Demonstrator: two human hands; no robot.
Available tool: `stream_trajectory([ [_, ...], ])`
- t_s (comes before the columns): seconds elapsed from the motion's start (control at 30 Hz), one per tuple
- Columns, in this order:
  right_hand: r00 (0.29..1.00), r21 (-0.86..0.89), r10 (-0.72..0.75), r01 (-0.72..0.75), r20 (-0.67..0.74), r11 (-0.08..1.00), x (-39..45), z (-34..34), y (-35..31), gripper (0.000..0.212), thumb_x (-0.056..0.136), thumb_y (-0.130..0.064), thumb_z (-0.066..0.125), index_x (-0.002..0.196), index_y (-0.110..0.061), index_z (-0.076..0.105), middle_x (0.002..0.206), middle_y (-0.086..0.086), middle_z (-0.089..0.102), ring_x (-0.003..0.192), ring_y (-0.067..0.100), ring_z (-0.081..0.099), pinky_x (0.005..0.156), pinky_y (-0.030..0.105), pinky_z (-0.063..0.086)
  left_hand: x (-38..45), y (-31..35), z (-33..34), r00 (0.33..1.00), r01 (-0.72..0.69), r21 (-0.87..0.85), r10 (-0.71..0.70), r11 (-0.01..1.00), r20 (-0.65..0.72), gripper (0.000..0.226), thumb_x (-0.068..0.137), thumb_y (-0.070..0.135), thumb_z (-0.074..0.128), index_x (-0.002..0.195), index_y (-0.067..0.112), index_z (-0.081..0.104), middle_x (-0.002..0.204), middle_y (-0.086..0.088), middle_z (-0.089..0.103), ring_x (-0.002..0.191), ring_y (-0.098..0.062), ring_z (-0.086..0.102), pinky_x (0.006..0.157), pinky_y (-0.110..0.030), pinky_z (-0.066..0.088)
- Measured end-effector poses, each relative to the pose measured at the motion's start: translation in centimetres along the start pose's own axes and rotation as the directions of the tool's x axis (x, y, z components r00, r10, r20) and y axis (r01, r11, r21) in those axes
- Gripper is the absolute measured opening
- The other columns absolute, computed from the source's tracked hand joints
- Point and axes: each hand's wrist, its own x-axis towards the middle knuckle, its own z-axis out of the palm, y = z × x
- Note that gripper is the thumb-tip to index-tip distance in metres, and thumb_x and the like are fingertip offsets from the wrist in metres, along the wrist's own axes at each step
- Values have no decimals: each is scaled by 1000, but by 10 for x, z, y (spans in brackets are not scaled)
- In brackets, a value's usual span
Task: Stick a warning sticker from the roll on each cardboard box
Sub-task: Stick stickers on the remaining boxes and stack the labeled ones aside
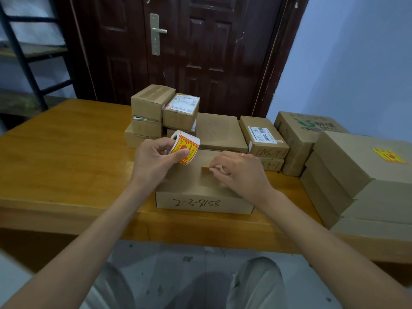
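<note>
1. Wooden table (66,141) carries the boxes, in front of a dark door (200,52)
2. Left hand (156,159) holds the sticker roll (185,148) up, fingers and thumb curled round it
3. Cardboard box (200,197) marked 2-3-8158 lies under both hands
4. Right hand (238,172) pinches a yellow sticker (205,167) edge, just above that box's top
5. Stacked boxes (356,175) at far right show one sticker (389,156) already on top

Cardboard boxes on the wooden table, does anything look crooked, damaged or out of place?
Nothing looks damaged. The yellow-and-red warning sticker on the top brown cardboard box of the right-hand stack sits slightly tilted against the box edges. The small brown boxes stacked at the back are piled unevenly, not squared up.
</note>
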Motion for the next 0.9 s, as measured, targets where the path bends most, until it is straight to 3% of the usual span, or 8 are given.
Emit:
stream_trajectory([
  [0.13,991,40,83,-87,103,995,-3,0,-4,22,99,-47,62,105,-33,77,86,-20,55,75,1,54,64,33,57,0,-2,3,1000,16,36,-15,999,-7,25,84,40,84,103,23,83,102,11,80,95,-2,73,77,-18,57],
  [0.33,961,114,190,-216,202,970,-3,2,-1,23,94,-52,69,114,-41,75,117,-19,58,105,1,53,82,28,57,1,-2,5,1000,14,59,-14,998,-2,24,85,41,82,103,25,83,102,13,79,95,6,70,70,-4,49],
  [0.43,950,178,198,-244,242,953,-2,-1,1,24,93,-51,71,116,-41,75,122,-19,61,113,2,52,92,33,55,-1,-3,7,1000,25,60,-24,998,-3,24,85,41,82,104,25,83,104,13,78,95,9,68,69,-2,48],
  [0.57,934,209,206,-272,291,939,-1,1,5,24,93,-52,71,114,-40,76,121,-20,62,112,4,51,94,38,53,-2,-3,9,1000,16,63,-16,998,4,22,85,41,82,103,28,81,105,12,77,96,11,68,69,-1,47],
  [0.77,929,249,177,-264,325,932,0,0,10,22,94,-50,73,113,-41,76,124,-19,62,113,3,48,93,38,52,-3,-1,10,1000,22,80,-23,997,7,27,82,47,80,103,30,80,110,10,77,101,-2,70,70,-3,46],
  [0.9,924,261,137,-239,357,935,2,-3,12,22,94,-50,72,114,-41,77,125,-19,62,115,3,48,93,38,53,-3,-1,10,1000,22,83,-23,996,12,34,79,52,77,106,30,79,115,8,77,105,-4,68,74,-10,47],
])
